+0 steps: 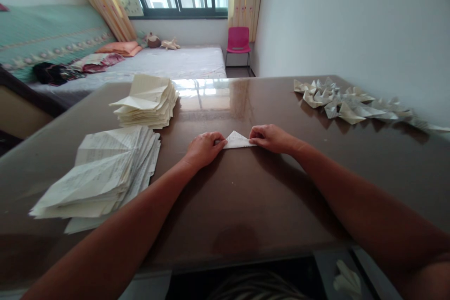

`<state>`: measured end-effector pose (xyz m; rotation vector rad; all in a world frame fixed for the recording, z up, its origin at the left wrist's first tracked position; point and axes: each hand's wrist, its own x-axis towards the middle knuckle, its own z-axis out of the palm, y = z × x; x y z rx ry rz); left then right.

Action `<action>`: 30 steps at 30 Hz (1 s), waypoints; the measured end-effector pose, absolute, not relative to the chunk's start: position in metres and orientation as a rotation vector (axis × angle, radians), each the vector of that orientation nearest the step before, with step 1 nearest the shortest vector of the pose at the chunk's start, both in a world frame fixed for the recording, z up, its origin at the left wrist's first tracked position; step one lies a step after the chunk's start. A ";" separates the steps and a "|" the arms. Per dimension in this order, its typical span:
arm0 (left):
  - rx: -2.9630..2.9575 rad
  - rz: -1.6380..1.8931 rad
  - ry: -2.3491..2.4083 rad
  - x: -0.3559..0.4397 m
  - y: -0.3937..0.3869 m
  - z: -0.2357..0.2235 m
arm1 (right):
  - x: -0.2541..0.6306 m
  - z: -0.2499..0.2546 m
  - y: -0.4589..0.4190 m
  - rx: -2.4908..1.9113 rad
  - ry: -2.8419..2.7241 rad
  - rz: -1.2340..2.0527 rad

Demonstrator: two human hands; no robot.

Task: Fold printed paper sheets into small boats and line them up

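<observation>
A small sheet of white paper folded into a triangle (pixel 236 140) lies on the brown glossy table (pixel 225 215), its peak pointing away from me. My left hand (pixel 206 148) is closed on its left corner, thumb and forefinger pinched together. At the right corner my right hand (pixel 269 138) grips it the same way, fingers curled. Faint marks of writing show on the paper. Both forearms reach in from the near edge of the table.
Left of my arm lies a stack of creased, written sheets (pixel 105 164), with a yellowish paper stack (pixel 146 101) behind it. Several folded paper boats (pixel 346 101) cluster at the far right by the wall. Beyond the table stand a bed (pixel 190 61) and a pink chair (pixel 238 41).
</observation>
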<state>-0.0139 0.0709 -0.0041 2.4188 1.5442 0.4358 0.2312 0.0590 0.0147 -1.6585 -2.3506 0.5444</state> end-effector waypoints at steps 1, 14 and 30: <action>2.420 0.428 1.571 -0.013 0.071 -0.004 | 0.231 0.015 0.059 -1.670 -2.341 0.542; 2.460 0.366 1.628 -0.009 0.072 -0.001 | 0.229 0.008 0.060 -1.745 -2.333 0.395; 3.115 0.449 0.993 -0.002 0.058 0.000 | 0.227 0.010 0.058 -1.778 -2.360 0.382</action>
